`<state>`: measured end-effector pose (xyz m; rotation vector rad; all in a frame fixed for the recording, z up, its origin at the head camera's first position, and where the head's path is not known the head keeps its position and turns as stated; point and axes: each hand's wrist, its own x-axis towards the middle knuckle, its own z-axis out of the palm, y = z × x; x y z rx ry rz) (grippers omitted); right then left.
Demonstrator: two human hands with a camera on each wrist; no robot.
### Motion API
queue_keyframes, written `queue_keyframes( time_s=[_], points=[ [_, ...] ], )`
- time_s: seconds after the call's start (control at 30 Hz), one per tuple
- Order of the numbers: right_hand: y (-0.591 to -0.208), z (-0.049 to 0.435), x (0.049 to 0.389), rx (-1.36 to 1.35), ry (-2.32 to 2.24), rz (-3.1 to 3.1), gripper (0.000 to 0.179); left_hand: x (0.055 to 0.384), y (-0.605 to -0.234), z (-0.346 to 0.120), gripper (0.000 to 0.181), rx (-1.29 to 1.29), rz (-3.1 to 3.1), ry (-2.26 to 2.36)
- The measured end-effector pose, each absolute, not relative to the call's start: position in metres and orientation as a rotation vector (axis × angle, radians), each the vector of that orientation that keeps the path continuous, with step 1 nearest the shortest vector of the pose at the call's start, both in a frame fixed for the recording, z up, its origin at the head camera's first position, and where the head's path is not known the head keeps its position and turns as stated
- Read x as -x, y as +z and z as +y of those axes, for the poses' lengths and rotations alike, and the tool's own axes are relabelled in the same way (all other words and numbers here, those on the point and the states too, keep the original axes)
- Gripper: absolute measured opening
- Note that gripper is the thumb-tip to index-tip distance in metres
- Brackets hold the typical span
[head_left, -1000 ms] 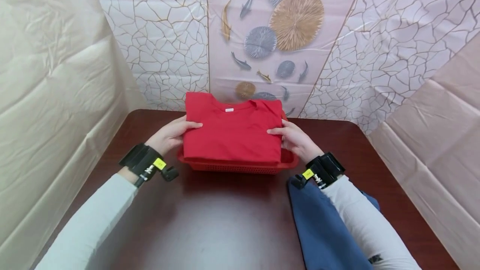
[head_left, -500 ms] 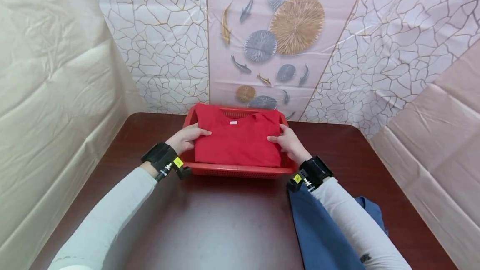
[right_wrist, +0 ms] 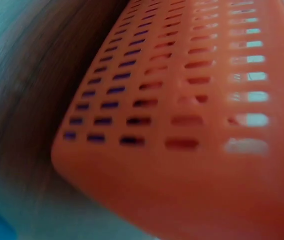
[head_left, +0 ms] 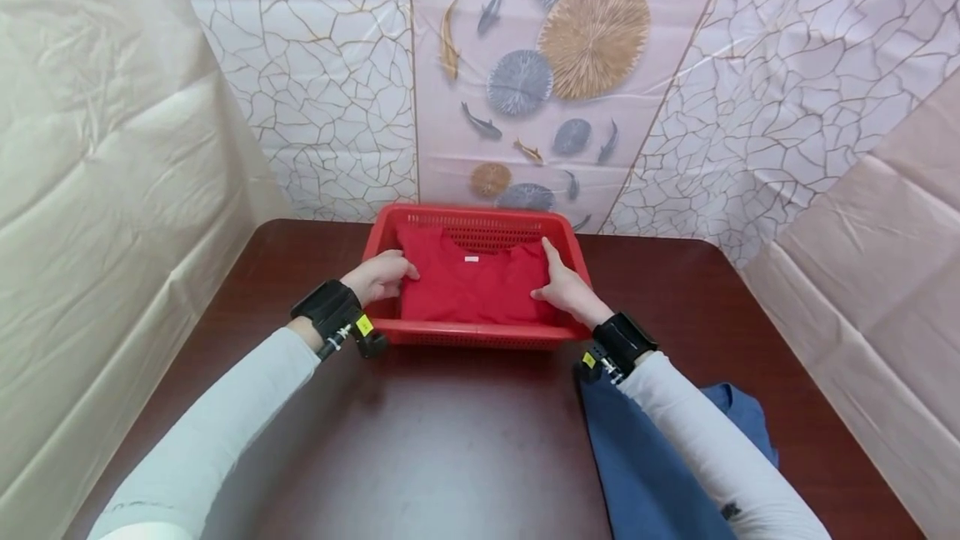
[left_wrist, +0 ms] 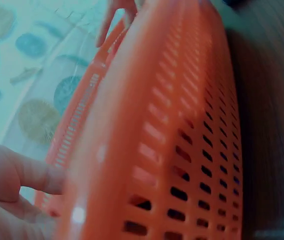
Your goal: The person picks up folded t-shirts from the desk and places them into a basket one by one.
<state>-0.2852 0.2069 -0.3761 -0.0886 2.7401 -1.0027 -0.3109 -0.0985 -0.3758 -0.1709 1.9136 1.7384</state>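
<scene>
Since the basket [head_left: 472,332] in the middle of the frame likely holds up the shirt [head_left: 472,290] lying in it, the right grip [head_left: 567,287] can be spread and loose at one side, while I can't tell if the left grip [head_left: 377,276] pinches the other.

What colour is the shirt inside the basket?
The shirt is red; the head view shows it best.
</scene>
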Motion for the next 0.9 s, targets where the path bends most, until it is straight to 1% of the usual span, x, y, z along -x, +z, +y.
queue_keyframes(
  time_s=[0.1,0.2,0.3,0.37,0.4,0.5,0.57,0.67,0.8,0.9],
  points=[
    [-0.367,0.208,0.278,0.229,-0.734,2.874,0.081,0.303,-0.361,-0.101,0.066,0.015,2.179,1.593],
    [-0.359,0.210,0.274,0.482,-0.525,2.969,0.070,0.300,-0.351,-0.102,0.067,-0.256,2.540,1.278],
    [-0.360,0.211,0.275,0.711,-0.434,2.919,0.068,0.300,-0.353,-0.095,0.065,-0.573,2.739,0.836],
    [-0.367,0.210,0.278,0.756,-0.385,2.819,0.070,0.299,-0.361,-0.089,0.066,-0.727,2.718,0.572],
    [-0.372,0.209,0.280,0.740,-0.359,2.765,0.072,0.297,-0.365,-0.086,0.068,-0.761,2.680,0.461],
    [-0.394,0.211,0.290,0.610,-0.312,2.635,0.078,0.292,-0.380,-0.082,0.073,-0.696,2.560,0.275],
    [-0.409,0.213,0.298,0.535,-0.289,2.579,0.081,0.290,-0.387,-0.082,0.074,-0.609,2.509,0.252],
    [-0.419,0.213,0.303,0.423,-0.312,2.524,0.082,0.290,-0.393,-0.084,0.076,-0.529,2.471,0.290],
    [-0.403,0.206,0.296,0.387,-0.367,2.495,0.080,0.298,-0.395,-0.086,0.079,-0.533,2.462,0.337],
    [-0.394,0.205,0.294,0.525,-0.356,2.554,0.075,0.301,-0.391,-0.086,0.076,-0.586,2.501,0.340]
  ],
)
